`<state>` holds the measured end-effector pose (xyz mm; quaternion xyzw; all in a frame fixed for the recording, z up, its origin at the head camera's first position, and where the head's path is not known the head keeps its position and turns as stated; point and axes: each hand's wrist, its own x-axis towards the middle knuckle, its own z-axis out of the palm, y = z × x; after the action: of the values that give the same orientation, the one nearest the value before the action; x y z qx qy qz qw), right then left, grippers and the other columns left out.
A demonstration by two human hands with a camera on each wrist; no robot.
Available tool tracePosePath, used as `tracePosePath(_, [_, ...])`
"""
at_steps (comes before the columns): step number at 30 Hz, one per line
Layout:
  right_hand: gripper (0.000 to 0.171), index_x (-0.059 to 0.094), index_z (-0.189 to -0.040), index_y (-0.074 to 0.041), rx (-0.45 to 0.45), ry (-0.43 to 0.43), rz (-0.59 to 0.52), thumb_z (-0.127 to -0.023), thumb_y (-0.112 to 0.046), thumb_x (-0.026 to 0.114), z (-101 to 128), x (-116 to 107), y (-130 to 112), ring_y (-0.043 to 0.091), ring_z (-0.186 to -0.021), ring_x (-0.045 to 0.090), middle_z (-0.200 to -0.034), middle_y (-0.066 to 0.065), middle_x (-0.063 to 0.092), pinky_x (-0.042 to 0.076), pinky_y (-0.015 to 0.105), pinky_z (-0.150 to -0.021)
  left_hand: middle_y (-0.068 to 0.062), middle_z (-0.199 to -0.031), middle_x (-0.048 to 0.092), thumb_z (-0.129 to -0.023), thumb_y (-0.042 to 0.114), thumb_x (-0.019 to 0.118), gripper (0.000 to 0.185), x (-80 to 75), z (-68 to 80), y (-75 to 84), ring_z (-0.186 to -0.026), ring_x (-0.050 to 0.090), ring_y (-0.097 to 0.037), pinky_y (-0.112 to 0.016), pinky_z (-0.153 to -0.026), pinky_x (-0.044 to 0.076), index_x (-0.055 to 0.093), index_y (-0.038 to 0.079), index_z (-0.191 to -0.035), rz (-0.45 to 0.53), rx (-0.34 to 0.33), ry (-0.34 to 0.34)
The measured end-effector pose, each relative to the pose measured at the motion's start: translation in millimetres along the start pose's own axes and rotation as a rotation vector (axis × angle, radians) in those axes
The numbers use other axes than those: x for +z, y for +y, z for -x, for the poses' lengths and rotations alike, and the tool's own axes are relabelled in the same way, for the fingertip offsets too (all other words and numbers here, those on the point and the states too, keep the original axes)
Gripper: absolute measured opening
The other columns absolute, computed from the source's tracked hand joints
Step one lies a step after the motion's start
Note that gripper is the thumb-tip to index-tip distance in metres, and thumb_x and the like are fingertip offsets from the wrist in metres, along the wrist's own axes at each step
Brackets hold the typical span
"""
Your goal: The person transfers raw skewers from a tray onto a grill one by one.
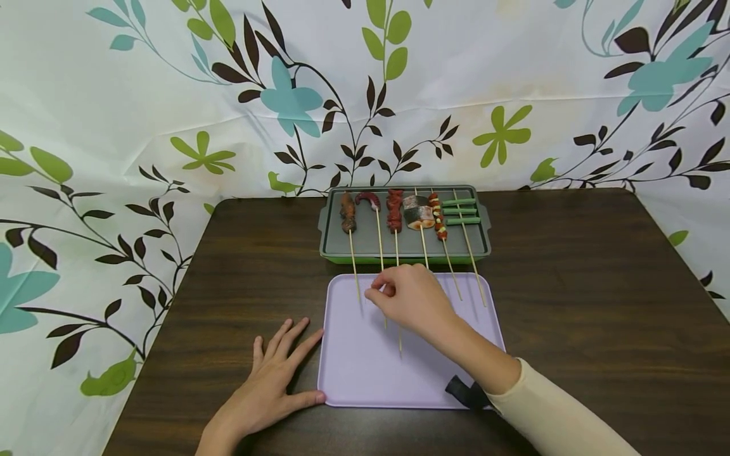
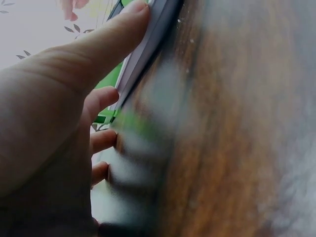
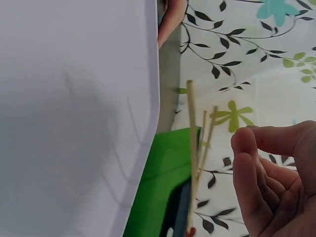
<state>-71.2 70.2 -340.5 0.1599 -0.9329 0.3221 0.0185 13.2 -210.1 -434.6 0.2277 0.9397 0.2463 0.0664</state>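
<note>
The right hand (image 1: 412, 299), fingers curled but not yet gripping, hovers beside a skewer (image 1: 379, 247) whose stick runs from the grill (image 1: 485, 240) toward the person.

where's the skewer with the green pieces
In the head view, the green-piece skewer lies rightmost on the grey grill tray, beside the red-and-yellow skewer.

Dark brown wood-grain worktop (image 1: 570, 304), and on it a pale lilac flat plastic tray (image 1: 365, 373). Behind that sits a grey-topped grill tray with a bright green base (image 1: 336, 244). The pale tan wooden skewers (image 1: 450, 266) carry reddish-brown and dark red meat, one pinkish-grey slab, one red-and-yellow mix, and green sticks. White backdrop cloth (image 1: 513, 63) has teal flowers, lime green leaves and dark brown vines. Cream long sleeve (image 1: 559, 411), black wrist strap (image 1: 464, 391).
</note>
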Motion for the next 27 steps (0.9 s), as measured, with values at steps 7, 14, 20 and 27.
tracePosePath(7, [0.006,0.077,-0.083,-0.018,0.055,0.059,-0.106,-0.085,-0.023,0.077,45,-31,22,0.0,-0.05,0.053,-0.059,-0.017,0.057,0.043,0.026,-0.047,-0.004,-0.162,0.016,-0.078,0.067,0.068,0.093,0.2,-0.1,-0.4,-0.148,0.004,-0.037,-0.077,-0.101,-0.001,0.028,0.034,-0.155,0.014,-0.005,-0.007])
tracePosePath(14, [0.005,0.075,-0.082,-0.021,0.133,0.183,-0.094,-0.084,-0.021,0.08,88,-51,61,0.001,-0.048,0.055,-0.055,-0.018,0.058,0.039,0.023,-0.041,-0.004,-0.162,0.016,-0.078,0.068,0.068,0.094,1.1,-2.0,-1.7,-0.148,0.005,-0.037,-0.077,-0.101,-0.001,0.028,0.034,-0.155,0.002,-0.002,0.004])
tracePosePath(20, [0.013,0.076,-0.085,-0.017,0.099,0.286,-0.017,-0.077,-0.012,0.084,118,-59,99,0.0,-0.05,0.056,-0.064,-0.015,0.064,0.04,0.016,-0.045,-0.005,-0.162,0.017,-0.078,0.068,0.067,0.093,2.1,-2.5,-3.7,-0.148,0.007,-0.037,-0.077,-0.101,0.0,0.029,0.034,-0.155,-0.018,-0.002,0.021])
tracePosePath(27, [0.023,0.076,-0.092,-0.016,0.004,0.337,0.143,-0.072,-0.009,0.086,141,-70,135,0.002,-0.063,0.062,-0.082,-0.008,0.072,0.046,0.011,-0.057,-0.004,-0.161,0.018,-0.077,0.068,0.068,0.091,-3.0,4.0,-0.4,-0.147,0.012,-0.037,-0.076,-0.101,0.012,0.031,0.035,-0.154,-0.047,-0.02,0.041])
